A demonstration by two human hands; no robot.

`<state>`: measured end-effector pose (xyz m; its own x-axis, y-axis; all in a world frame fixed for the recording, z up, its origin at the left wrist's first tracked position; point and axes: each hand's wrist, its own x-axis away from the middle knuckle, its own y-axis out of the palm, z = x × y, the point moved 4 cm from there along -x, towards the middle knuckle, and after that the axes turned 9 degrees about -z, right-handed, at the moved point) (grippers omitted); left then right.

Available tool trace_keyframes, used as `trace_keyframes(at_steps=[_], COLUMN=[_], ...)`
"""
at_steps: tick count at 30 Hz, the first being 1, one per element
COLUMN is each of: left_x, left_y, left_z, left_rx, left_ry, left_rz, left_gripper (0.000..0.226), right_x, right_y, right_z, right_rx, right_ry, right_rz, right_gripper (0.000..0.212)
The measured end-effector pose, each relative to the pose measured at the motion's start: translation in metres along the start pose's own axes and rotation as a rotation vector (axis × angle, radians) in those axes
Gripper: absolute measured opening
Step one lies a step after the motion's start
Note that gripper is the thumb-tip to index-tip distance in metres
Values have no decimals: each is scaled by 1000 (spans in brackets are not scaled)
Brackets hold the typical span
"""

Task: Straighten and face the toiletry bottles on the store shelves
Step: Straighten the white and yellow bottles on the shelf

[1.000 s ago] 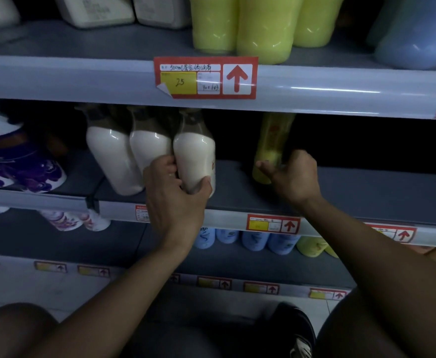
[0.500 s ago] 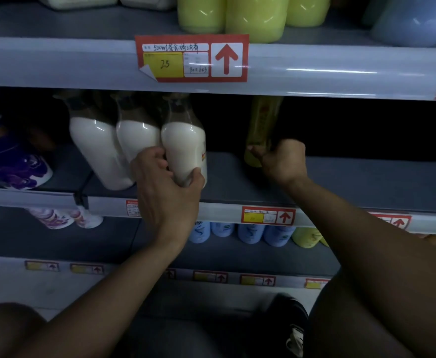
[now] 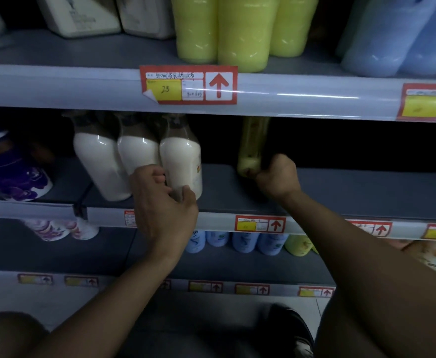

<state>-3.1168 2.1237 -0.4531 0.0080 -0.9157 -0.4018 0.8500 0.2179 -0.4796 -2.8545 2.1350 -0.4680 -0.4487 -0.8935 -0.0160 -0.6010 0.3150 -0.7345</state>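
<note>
**A:** What's nearest to you?

**B:** My two forearms, reaching up to the middle shelf (image 3: 237, 197). My left hand (image 3: 164, 202) sits at the shelf's near edge, fingers (image 3: 157, 174) and thumb clamped round the base of the rightmost white bottle (image 3: 183, 164). I grip low, I'd say, so I can twist its label to the front without tipping it.

**A:** And the right?

**B:** My right hand (image 3: 276, 174) is farther in, closed in a fist on the foot of the yellow bottle (image 3: 253, 146), which stands alone, well apart from the white ones. I reckon I'm drawing it toward the near edge.

**A:** Anything behind?

**B:** Two more white bottles (image 3: 113, 164) touch the one I hold, to its left. Beyond is dark; I can't tell what's there.
</note>
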Motion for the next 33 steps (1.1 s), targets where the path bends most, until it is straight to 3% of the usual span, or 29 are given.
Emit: trace_keyframes(at_steps=[15, 20, 24, 28, 33], left_x=[-18, -18, -18, -20, -18], left_y=[-14, -23, -30, -28, -37], left_z=[9, 33, 49, 49, 71], left_rx=[146, 279, 252, 299, 304], left_ry=[91, 210, 352, 331, 374], left_rz=[129, 253, 334, 351, 387], left_gripper=[44, 35, 39, 43, 43], right_x=[-23, -15, 0, 36, 55], right_y=[31, 36, 32, 13, -23], right_z=[-2, 3, 10, 16, 42], right_rx=[-1, 70, 62, 106, 163], right_ry=[5, -87, -140, -316, -298], right_rz=[-33, -11, -23, -10, 1], right_gripper=[47, 48, 51, 59, 67])
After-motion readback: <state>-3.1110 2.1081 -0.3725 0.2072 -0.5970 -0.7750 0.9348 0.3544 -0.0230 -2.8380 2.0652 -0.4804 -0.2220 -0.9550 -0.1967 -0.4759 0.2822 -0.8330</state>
